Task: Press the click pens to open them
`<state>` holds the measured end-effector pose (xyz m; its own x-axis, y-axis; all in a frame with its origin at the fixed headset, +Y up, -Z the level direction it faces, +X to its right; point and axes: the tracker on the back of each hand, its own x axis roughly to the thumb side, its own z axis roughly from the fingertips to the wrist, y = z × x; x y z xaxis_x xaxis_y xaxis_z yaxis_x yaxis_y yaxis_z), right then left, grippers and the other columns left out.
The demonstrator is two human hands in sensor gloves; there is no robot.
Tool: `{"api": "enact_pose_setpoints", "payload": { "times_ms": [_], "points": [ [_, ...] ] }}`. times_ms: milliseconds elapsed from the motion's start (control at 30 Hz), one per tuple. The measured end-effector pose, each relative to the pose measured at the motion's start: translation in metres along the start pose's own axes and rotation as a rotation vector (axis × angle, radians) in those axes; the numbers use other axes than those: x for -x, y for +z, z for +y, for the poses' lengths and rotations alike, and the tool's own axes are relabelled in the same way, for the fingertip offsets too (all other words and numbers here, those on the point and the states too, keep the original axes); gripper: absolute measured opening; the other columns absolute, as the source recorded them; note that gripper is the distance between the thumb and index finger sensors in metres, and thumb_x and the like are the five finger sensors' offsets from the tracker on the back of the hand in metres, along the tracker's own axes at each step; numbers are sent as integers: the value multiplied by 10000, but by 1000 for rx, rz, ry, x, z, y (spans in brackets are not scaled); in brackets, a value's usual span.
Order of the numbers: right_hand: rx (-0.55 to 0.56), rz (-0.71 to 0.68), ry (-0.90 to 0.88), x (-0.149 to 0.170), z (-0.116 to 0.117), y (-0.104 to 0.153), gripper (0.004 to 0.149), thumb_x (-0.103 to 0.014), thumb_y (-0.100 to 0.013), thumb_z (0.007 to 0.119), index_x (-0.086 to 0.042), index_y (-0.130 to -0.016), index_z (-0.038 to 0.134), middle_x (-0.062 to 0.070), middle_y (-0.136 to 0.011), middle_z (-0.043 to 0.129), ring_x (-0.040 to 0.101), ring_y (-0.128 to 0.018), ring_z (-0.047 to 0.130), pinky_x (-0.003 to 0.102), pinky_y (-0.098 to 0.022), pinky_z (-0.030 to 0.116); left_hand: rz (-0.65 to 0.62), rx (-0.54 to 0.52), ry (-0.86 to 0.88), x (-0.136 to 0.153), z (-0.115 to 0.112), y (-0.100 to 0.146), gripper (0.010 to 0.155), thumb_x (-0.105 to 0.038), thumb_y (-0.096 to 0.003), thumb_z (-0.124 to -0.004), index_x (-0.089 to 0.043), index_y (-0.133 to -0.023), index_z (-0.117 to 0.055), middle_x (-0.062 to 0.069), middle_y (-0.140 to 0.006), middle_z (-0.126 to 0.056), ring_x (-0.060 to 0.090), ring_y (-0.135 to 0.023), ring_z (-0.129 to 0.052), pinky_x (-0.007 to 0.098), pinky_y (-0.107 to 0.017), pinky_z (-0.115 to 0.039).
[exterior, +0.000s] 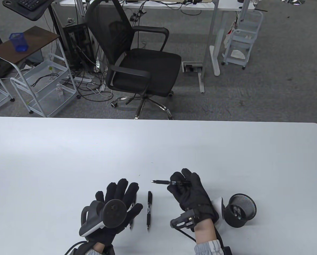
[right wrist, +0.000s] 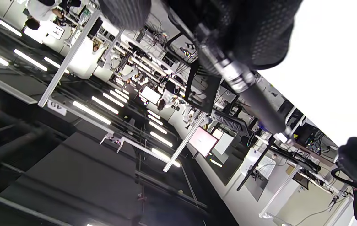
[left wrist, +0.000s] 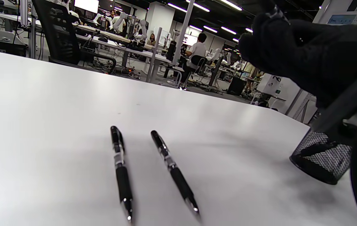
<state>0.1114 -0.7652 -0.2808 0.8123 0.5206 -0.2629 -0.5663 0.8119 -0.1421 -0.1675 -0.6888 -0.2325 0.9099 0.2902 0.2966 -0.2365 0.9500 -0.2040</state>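
Held click pen (exterior: 169,182): black barrel with a silver band at mid-length and a metal tip pointing left. It lies roughly level above the white table (exterior: 68,148), gripped in the right hand (exterior: 189,192), whose gloved fingers curl closed around its rear half. In the right wrist view the same pen (right wrist: 244,84) runs diagonally out from under the glove, grip section and silver collar visible.

Loose click pens, two: both black, silver-banded, lying flat on the table near the front edge, roughly parallel, tips toward the near side. The right pen (exterior: 149,209) lies in the open between the hands. The left pen (exterior: 132,212) is partly covered by the left hand (exterior: 116,207) in the table view. The left wrist view shows both in full, left pen (left wrist: 121,171) and right pen (left wrist: 174,171), close together but apart.

Left hand: fingers spread flat and extended, hovering over or resting on the table above the left pen; it grips nothing. Whether it touches that pen cannot be told.

Pen holder (exterior: 239,209): black wire-mesh cup, upright, just right of the right wrist. A dark object shows inside it; its identity is unclear.

Beyond the far table edge: a black mesh office chair (exterior: 137,58), white wire carts (exterior: 41,87), and a blue mesh cup (exterior: 18,42) on a brown side table.
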Motion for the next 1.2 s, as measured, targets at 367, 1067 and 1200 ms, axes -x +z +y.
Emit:
{"api": "enact_pose_setpoints", "payload": {
  "times_ms": [367, 1067, 1200],
  "points": [
    [-145, 6, 38, -5, -1, -4, 602, -199, -660, 718, 88, -1144, 506, 418, -1096, 531, 348, -868, 798, 477, -677, 726, 16, 23, -27, -1, -7, -4, 694, -599, -704, -439, -254, -1273, -242, 235, -1307, -202, 621, -1143, -285, 831, -721, -266],
    [-216, 20, 97, -5, -1, -7, 575, -158, -604, 818, 83, -1077, 597, 438, -1101, 462, 343, -884, 792, 410, -697, 749, 26, 51, -38, -3, -11, -7, 694, -599, -704, -439, -255, -1273, -242, 236, -1307, -197, 619, -1144, -282, 831, -721, -264],
    [-167, 19, 124, -4, -5, -9, 573, -179, -590, 843, 94, -1048, 634, 458, -1061, 545, 303, -816, 882, 379, -634, 829, 27, 53, -40, -3, -11, -7, 694, -599, -703, -439, -254, -1273, -244, 235, -1307, -198, 620, -1143, -281, 831, -721, -264]
  ]
}}
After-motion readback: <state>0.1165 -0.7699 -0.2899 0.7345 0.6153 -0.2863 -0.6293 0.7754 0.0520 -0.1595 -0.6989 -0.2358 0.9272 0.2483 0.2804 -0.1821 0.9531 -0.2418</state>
